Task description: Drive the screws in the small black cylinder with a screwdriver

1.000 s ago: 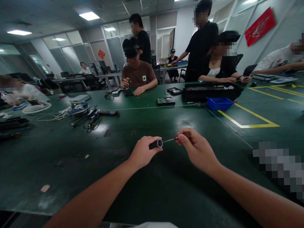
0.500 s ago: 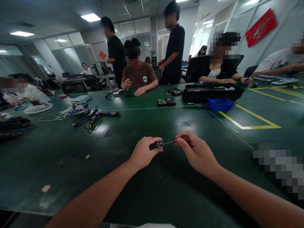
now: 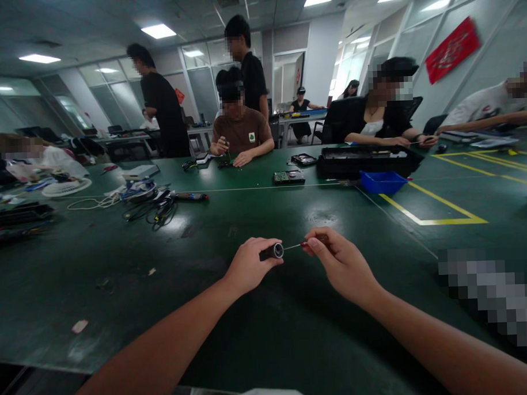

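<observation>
Above the green table, my left hand [image 3: 247,267] is closed around a black cylinder [image 3: 269,252] with a silvery ring at its open end, which faces me. I cannot make out what sort of part the cylinder is. Pinched in my right hand [image 3: 339,258] is a screwdriver [image 3: 305,244] with a reddish handle, mostly covered by the fingers. Its thin shaft points left, and the tip meets the side of the cylinder's ringed end or lies just behind it; I cannot tell which.
A blue tray [image 3: 383,182] stands by a long black case [image 3: 368,159]. A circuit-board device [image 3: 289,177] lies further back. Tangled cables [image 3: 154,207] and a pen-like tool [image 3: 192,196] lie left. A co-worker [image 3: 241,132] sits opposite; yellow tape [image 3: 452,221] marks the right side.
Both my hands stay almost in place, with the screwdriver still against or near the cylinder. Two people standing behind the table have walked to the left.
</observation>
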### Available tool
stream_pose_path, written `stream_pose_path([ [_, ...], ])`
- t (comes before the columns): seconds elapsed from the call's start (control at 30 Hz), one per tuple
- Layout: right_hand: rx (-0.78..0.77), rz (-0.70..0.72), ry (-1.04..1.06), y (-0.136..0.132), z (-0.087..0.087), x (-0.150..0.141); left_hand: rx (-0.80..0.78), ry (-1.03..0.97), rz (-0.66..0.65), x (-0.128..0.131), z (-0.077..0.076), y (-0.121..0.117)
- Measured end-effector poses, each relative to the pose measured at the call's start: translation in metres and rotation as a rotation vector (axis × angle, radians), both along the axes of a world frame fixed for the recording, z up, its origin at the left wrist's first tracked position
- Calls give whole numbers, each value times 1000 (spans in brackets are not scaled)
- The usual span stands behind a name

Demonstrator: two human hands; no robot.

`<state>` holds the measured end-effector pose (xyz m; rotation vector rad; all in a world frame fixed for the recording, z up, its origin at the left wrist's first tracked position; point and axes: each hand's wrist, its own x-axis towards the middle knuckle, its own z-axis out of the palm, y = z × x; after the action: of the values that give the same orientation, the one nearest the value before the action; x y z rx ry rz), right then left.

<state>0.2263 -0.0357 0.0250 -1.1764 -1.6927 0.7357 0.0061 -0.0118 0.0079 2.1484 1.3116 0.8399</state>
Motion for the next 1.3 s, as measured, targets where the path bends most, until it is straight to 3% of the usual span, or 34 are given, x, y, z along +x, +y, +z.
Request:
stream_pose_path([
  [0.33,-6,-17,17,-2,-1,-1,21,-11,-17,0,-2,0],
  [0.53,112,-152,-13,-3,1,4,-5,2,-9,0,-1,1],
  [0.77,132,-44,-69,-5,0,2,-16,24,-28,-1,-2,0],
  [1.3,170,-136,-267,-6,11,2,-33,29,-26,-2,-8,4],
])
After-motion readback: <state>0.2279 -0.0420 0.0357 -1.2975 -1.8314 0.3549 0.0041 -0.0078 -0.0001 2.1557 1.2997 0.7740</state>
